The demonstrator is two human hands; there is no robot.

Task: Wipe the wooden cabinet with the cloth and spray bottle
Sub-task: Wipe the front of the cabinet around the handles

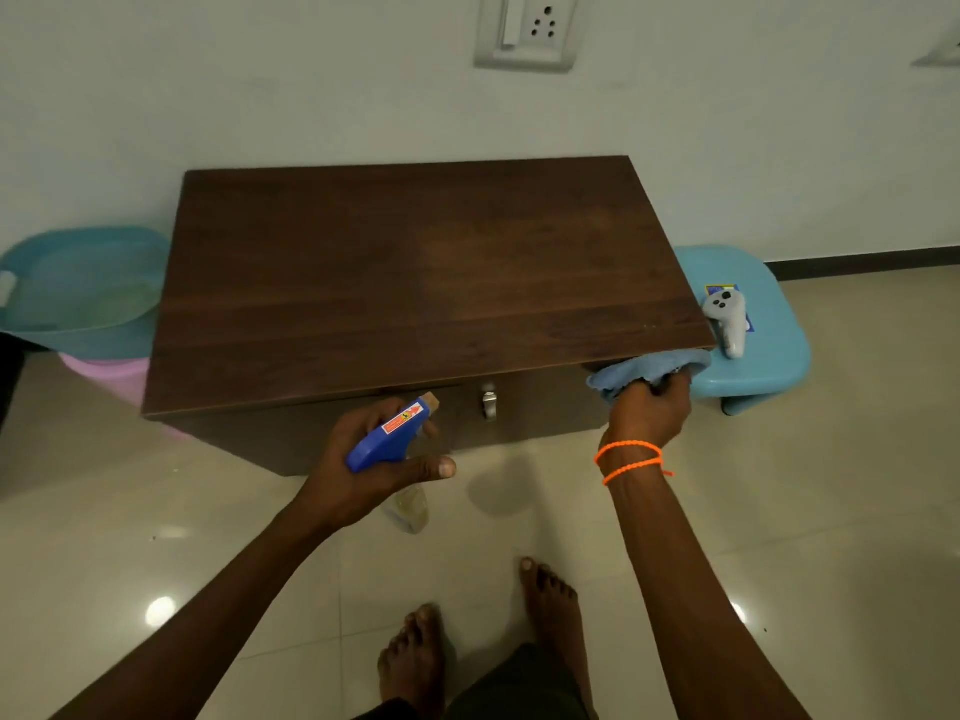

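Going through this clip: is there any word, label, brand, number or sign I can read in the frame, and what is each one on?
No text can be read.
Red label with a white arrow on the blue spray bottle head in the left hand: print too small and blurred.
Blue and yellow sticker on the blue stool, partly behind the white controller: unreadable.
Wall socket, cabinet, cloth in the right hand: no markings visible.
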